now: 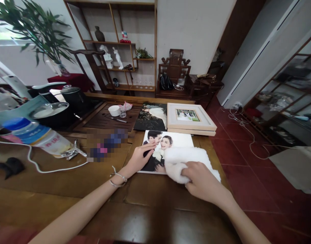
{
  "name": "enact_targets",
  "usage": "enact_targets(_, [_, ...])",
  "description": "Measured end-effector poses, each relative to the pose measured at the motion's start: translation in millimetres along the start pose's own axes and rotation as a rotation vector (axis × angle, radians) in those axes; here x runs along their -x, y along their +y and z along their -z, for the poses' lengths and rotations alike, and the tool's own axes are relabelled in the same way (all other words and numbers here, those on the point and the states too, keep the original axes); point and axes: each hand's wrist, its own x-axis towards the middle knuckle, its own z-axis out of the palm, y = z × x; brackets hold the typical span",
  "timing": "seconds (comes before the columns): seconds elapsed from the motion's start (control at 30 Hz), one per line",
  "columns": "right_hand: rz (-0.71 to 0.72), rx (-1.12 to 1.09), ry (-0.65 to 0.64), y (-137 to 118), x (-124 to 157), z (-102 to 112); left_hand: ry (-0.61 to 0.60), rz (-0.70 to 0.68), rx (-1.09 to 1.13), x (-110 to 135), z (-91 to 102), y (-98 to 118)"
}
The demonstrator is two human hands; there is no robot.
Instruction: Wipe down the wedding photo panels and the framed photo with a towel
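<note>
A photo panel [159, 157] with a picture of two people lies flat on the wooden table [145, 206]. My left hand [140, 157] rests on the panel's left part, fingers stretched out; a bracelet circles that wrist. In my right hand [199, 178] is a bunched white cloth [188, 159], which covers the panel's right side. The fingertips of this hand are partly hidden in the cloth's folds. Just behind the panel lie a dark photo panel [149, 118] and, to its right, a pale wooden picture frame [206, 122] with a small photo in its middle.
On the left stand a blue-capped plastic bottle [40, 135], a black pot [51, 113] and a white cable [43, 171]. A white cup [114, 110] sits on the dark tea tray [101, 118]. Beyond the table's right edge is a red tiled floor [236, 145].
</note>
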Motion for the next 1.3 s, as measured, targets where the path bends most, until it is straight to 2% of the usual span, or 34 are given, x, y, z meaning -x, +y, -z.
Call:
enact_targets(0.13, [0.037, -0.004, 0.013, -3.0, -10.0, 0.2, -0.005, 0.002, -0.001, -0.1, 0.2, 0.3])
enact_targets(0.33, [0.073, 0.006, 0.219, 22.4, -64.3, -15.8, 0.002, -0.003, 0.009, -0.4, -0.2, 1.1])
enact_targets(0.43, [0.124, -0.02, 0.316, 29.7, -77.0, -26.3, 0.005, 0.001, 0.019, -0.3, -0.5, 0.7])
enact_targets(0.5, [0.171, -0.044, 0.347, 30.4, -74.4, -31.2, 0.008, -0.001, 0.022, -0.2, -0.9, 0.1])
enact_targets(0.57, [0.2, -0.078, 0.324, 27.0, -65.1, -31.2, 0.013, -0.003, 0.028, -0.2, -1.2, -0.4])
enact_targets(0.77, [0.277, -0.255, 0.04, 0.9, -31.6, -8.4, 0.002, 0.005, 0.052, 1.0, -0.4, 0.3])
enact_targets(0.83, [0.283, -0.286, 0.01, -2.2, -28.6, -3.9, -0.002, 0.007, 0.054, 1.4, -0.1, 0.2])
enact_targets(0.93, [0.233, -0.267, 0.095, 7.2, -36.7, -6.5, 0.003, 0.006, 0.058, 1.5, -0.4, -0.4])
enact_targets(1.13, [0.191, -0.12, 0.343, 42.4, -72.6, -25.5, -0.004, 0.018, 0.06, 1.1, -0.9, -0.3])
enact_targets(1.23, [0.206, -0.093, 0.361, 42.1, -75.7, -28.4, -0.003, 0.013, 0.057, 1.4, -0.8, -0.7])
enact_targets(1.3, [0.206, -0.112, 0.314, 32.4, -68.6, -25.1, 0.003, 0.011, 0.052, 1.6, -0.8, -1.3])
